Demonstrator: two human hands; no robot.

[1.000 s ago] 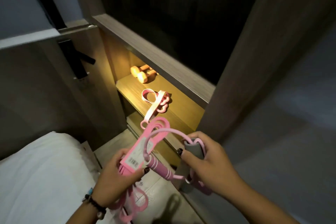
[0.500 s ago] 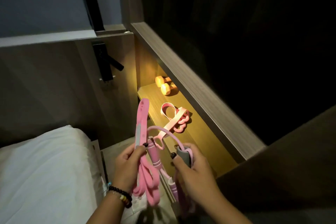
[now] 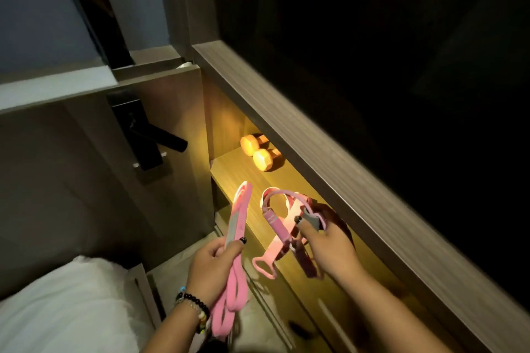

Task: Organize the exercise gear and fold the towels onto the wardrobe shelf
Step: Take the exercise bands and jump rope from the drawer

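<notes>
The left hand (image 3: 213, 262) grips a flat, rubbery pink band (image 3: 235, 235), its loops hanging below the fist. The right hand (image 3: 329, 246) pinches a grey-handled tube expander (image 3: 276, 226) over the lit woodgrain shelf (image 3: 238, 175). Two dumbbells (image 3: 261, 152) sit at the shelf's back; bare wood lies between.

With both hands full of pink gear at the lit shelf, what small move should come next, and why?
Probably lower the right hand and set its pink resistance tube on the shelf, beside the strap lying there. That hand is already over the shelf, while the left hand holds the flat bands short of it.
</notes>
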